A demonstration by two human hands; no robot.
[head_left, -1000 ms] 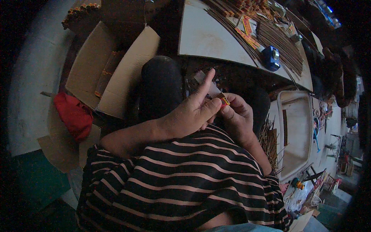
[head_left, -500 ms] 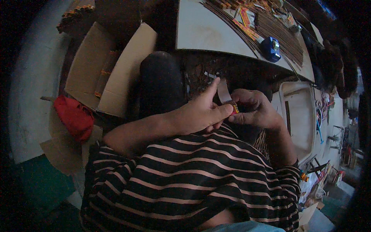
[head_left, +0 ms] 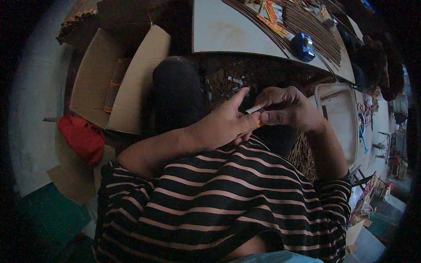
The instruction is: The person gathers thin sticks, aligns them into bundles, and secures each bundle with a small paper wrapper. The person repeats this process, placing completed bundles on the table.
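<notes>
In front of my striped shirt my two hands meet, fingertips close together. Between them shows a short pale paper strip point(head_left: 253, 109), with a small red and yellow printed bit point(head_left: 259, 125) just below it. My left hand point(head_left: 230, 120) is closed round this strip, thumb pressed on top and fingers curled beneath. From the other side my right hand point(head_left: 287, 109) pinches the strip with thumb and bent fingers. My fingers hide most of it. Thin brown sticks point(head_left: 302, 153) show below my right wrist; whether they reach into my grip is hidden.
A white table point(head_left: 232, 35) ahead carries brown sticks point(head_left: 313, 30), red and yellow labels point(head_left: 272, 24) and a blue tape dispenser-like object point(head_left: 303, 47). An open cardboard box point(head_left: 138, 83) and red cloth point(head_left: 82, 139) are at left, a pale tray point(head_left: 346, 127) at right.
The pale strip stood up long between my hands; now only a short piece shows. My right hand has moved up and left, its fingers closer to my left thumb.
</notes>
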